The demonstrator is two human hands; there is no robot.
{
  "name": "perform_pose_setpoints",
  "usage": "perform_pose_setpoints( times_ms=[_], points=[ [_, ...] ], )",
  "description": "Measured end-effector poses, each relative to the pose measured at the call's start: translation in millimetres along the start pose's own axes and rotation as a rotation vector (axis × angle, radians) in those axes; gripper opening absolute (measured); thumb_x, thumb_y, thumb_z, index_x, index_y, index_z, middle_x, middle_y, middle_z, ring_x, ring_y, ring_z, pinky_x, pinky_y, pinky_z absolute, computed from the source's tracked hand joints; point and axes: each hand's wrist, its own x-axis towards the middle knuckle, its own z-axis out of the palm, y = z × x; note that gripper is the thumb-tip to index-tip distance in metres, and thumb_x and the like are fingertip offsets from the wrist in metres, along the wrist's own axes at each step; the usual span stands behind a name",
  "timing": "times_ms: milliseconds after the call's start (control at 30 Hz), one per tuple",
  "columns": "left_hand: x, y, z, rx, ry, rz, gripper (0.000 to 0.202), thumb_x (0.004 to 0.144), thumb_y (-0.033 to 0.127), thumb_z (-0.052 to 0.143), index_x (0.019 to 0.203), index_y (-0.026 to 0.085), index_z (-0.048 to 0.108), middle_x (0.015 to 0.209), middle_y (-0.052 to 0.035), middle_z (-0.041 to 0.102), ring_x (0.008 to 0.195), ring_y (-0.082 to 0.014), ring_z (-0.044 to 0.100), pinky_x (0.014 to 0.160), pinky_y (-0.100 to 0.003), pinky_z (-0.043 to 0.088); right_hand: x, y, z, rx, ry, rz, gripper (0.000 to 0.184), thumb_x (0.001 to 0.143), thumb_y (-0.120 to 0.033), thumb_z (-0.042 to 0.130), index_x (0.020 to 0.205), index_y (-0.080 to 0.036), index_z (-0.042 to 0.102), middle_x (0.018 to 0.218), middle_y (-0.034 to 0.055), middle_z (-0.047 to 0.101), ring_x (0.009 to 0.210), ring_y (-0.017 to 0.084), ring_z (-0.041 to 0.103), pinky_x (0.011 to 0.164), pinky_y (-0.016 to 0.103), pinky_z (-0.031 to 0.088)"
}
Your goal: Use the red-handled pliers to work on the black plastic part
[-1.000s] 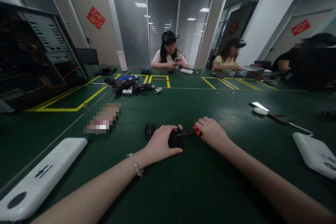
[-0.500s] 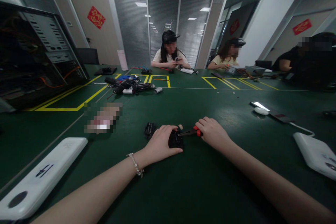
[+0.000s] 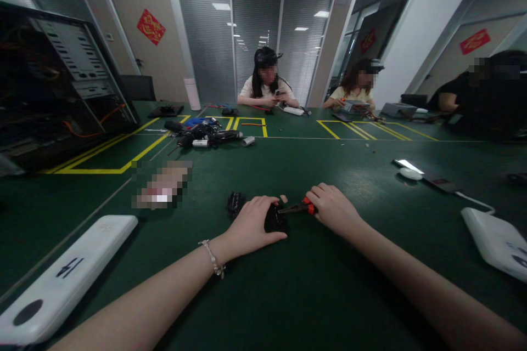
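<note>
My left hand (image 3: 254, 224) wraps over a small black part (image 3: 276, 224) on the green table and holds it down; its exact kind is hard to make out. In my right hand (image 3: 334, 204) are needle-nose pliers (image 3: 307, 206) with red handles, gripped from the right side. Their dark jaws point left and reach the black part near my left fingertips. Just left of my left hand lies a dark bundle (image 3: 235, 204), perhaps a coiled cable. A small beige scrap (image 3: 284, 198) rests above the pliers' tips.
An open computer case (image 3: 82, 77) stands at the far left. White power banks (image 3: 82, 269) lie on both sides. Further back are a power drill (image 3: 191, 136) among cables, a blurred flat object (image 3: 167, 184), and a phone (image 3: 407, 166) at right. Several people sit across the table.
My hands, the pliers and the black part hold almost the same position. Across the table, a person at right has shifted a grey box to the left and tilted it.
</note>
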Motion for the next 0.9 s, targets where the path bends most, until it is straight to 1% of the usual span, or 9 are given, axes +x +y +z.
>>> perform_pose_setpoints(
  times_ms=[133, 333, 533, 700, 900],
  points=[
    [0.2, -1.5, 1.6, 0.005, 0.007, 0.012, 0.062, 0.062, 0.045, 0.065, 0.114, 0.022, 0.041, 0.113, -0.0068, 0.049, 0.105, -0.0259, 0.044, 0.088, -0.042, 0.035, -0.8, 2.3, 1.8, 0.006, 0.003, 0.006, 0.023, 0.063, -0.014, 0.056, 0.086, -0.016, 0.056, 0.087, 0.0067, 0.057, 0.081, 0.020, 0.047, 0.069, 0.031, 0.036],
    [-0.1, -0.7, -0.2, -0.008, -0.005, 0.000, 0.062, 0.062, 0.046, 0.064, 0.114, 0.022, 0.041, 0.113, -0.0062, 0.049, 0.105, -0.0257, 0.045, 0.089, -0.042, 0.035, -0.3, -2.1, 5.1, 0.004, 0.020, 0.021, 0.023, 0.064, -0.012, 0.055, 0.087, -0.015, 0.056, 0.086, 0.0069, 0.057, 0.080, 0.019, 0.048, 0.069, 0.031, 0.037],
    [-0.5, 0.1, -0.6, -0.007, -0.008, -0.005, 0.061, 0.062, 0.046, 0.064, 0.114, 0.023, 0.041, 0.114, -0.0061, 0.049, 0.106, -0.0256, 0.044, 0.089, -0.042, 0.035, 0.8, -0.6, 3.0, 0.024, 0.000, 0.005, 0.022, 0.065, -0.012, 0.054, 0.087, -0.015, 0.056, 0.086, 0.0062, 0.057, 0.080, 0.019, 0.047, 0.069, 0.031, 0.036],
    [-0.2, -0.4, -0.2, -0.009, -0.013, -0.001, 0.061, 0.062, 0.046, 0.064, 0.114, 0.023, 0.041, 0.113, -0.0064, 0.049, 0.106, -0.0263, 0.044, 0.089, -0.043, 0.034, -0.5, 2.5, 2.4, 0.013, 0.010, 0.000, 0.021, 0.065, -0.012, 0.053, 0.086, -0.016, 0.056, 0.085, 0.0065, 0.057, 0.080, 0.019, 0.047, 0.068, 0.030, 0.036],
    [-0.2, 1.4, -2.1, -0.014, -0.020, -0.007, 0.061, 0.062, 0.045, 0.064, 0.114, 0.022, 0.041, 0.114, -0.0058, 0.049, 0.106, -0.0253, 0.044, 0.089, -0.042, 0.035, -0.4, -2.3, 4.1, 0.004, 0.004, 0.025, 0.024, 0.064, -0.011, 0.055, 0.088, -0.015, 0.056, 0.087, 0.0065, 0.057, 0.080, 0.019, 0.048, 0.068, 0.031, 0.037]
  ],
)
